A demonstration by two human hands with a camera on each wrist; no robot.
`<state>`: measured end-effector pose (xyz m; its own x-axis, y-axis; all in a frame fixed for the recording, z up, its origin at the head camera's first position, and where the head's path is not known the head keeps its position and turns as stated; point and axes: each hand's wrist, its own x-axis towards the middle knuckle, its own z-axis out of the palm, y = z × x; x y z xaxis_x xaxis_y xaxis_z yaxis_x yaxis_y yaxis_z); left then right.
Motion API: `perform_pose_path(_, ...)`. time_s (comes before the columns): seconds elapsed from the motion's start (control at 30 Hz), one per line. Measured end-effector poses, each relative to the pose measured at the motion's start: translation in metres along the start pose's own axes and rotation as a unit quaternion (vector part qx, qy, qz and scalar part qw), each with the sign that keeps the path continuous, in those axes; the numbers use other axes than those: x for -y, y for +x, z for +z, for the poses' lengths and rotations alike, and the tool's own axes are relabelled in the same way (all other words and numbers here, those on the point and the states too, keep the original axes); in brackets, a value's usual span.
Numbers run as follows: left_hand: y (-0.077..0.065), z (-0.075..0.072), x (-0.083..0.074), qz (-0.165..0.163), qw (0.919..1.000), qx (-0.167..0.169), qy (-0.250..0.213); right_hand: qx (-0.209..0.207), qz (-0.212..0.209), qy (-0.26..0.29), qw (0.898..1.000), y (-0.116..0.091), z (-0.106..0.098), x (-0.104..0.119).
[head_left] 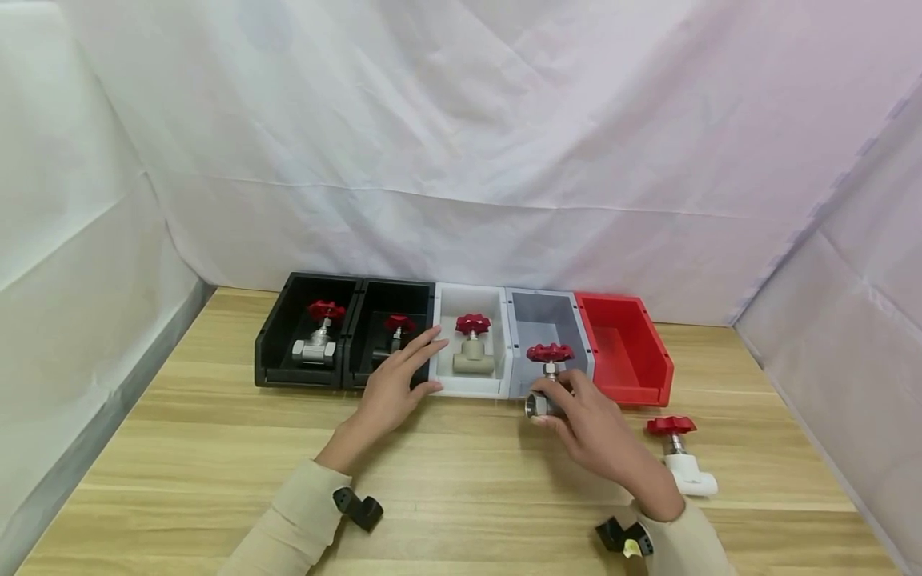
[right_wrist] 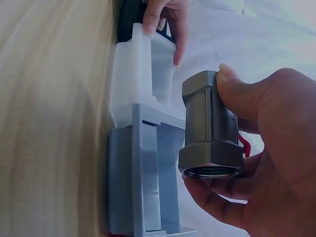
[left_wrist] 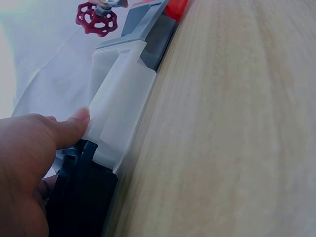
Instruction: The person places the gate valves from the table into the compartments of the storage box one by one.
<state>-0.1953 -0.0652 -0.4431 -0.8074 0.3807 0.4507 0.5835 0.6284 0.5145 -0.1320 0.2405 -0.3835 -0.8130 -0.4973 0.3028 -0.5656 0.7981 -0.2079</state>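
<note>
My right hand (head_left: 594,424) grips a metal gate valve (right_wrist: 210,126) with a red handwheel (head_left: 550,353), thumb and fingers around its body. It is held above the front edge of the grey bin (head_left: 555,306). My left hand (head_left: 392,392) rests with fingers fairly straight over the border of the second black bin (head_left: 374,296) and the white bin (head_left: 450,298). Its thumb (left_wrist: 74,129) touches the white bin's front edge. A beige valve (head_left: 473,352) sits upright in the white bin. A dark valve (head_left: 396,332) in the second black bin is partly hidden by my left hand.
A silver valve (head_left: 317,344) with a red wheel is in the leftmost black bin (head_left: 272,352). The red bin (head_left: 627,396) closes the row at the right. On the table (head_left: 461,512), a white valve (head_left: 687,472) stands beside my right forearm. White cloth (head_left: 461,160) hangs behind.
</note>
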Motion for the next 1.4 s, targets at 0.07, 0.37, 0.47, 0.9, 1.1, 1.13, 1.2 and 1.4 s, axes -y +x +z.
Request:
perform_pose_path(0.07,0.0,0.0,0.0,0.001,1.0,-0.002,0.001,-0.004,-0.004,-0.002,1.0,0.002,-0.001,-0.001)
perform_pose_path(0.37,0.002,0.0,0.0,0.006,1.0,-0.006,0.001,-0.02,-0.02,-0.01,1.0,0.01,-0.002,-0.009)
perform_pose_path(0.47,0.002,-0.001,-0.001,0.003,1.0,-0.004,-0.001,-0.023,-0.021,-0.009,0.999,0.013,-0.002,-0.013)
perform_pose_path(0.9,0.0,0.0,0.0,0.003,1.0,-0.004,0.003,-0.026,0.008,0.0,1.0,0.022,-0.001,-0.021)
perform_pose_path(1.1,-0.001,0.001,0.001,0.01,0.9999,-0.013,0.005,-0.031,0.011,0.0,0.999,0.028,0.003,-0.028)
perform_pose_path(1.13,-0.001,0.001,0.001,0.01,0.9999,-0.013,0.004,-0.032,0.011,0.0,0.999,0.029,0.004,-0.03)
perform_pose_path(1.2,-0.001,0.002,0.001,0.008,0.9999,-0.011,0.004,-0.035,0.012,-0.001,0.999,0.031,0.005,-0.031)
perform_pose_path(1.4,-0.001,0.002,0.0,-0.005,1.0,0.004,0.004,-0.036,0.01,0.009,0.999,0.038,0.009,-0.035)
